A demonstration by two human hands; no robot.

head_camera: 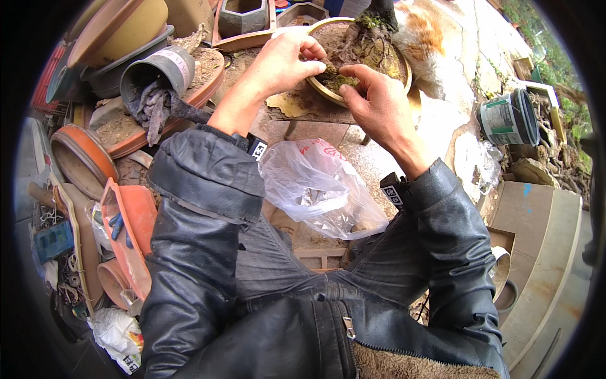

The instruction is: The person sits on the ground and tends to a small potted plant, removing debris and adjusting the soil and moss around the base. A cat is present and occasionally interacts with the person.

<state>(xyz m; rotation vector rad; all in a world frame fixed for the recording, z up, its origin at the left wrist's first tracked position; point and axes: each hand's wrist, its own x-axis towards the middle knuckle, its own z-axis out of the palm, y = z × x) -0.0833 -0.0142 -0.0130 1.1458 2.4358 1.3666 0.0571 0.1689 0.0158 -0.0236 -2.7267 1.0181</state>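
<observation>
A shallow round pot (335,98) with a pale rim holds soil and a thick, gnarled bonsai trunk (371,45) with mossy roots. My left hand (289,59) reaches over the pot's near left rim, its thumb against a dark clump of moss (330,71); whether the fingers grip it is hard to see. Beside it, the thumb and index finger of my right hand (381,102) sit on either side of a greener piece of moss (342,83). Beneath the pot is a small, worn wooden stand (303,108).
A crumpled clear plastic bag (317,189) lies between my legs. An orange-and-white cat (428,52) is right beside the pot. Stacked planters (118,33), a tipped black pot (177,66) and an orange planter (137,213) crowd the left; a bucket (504,116) and cardboard (521,213) lie right.
</observation>
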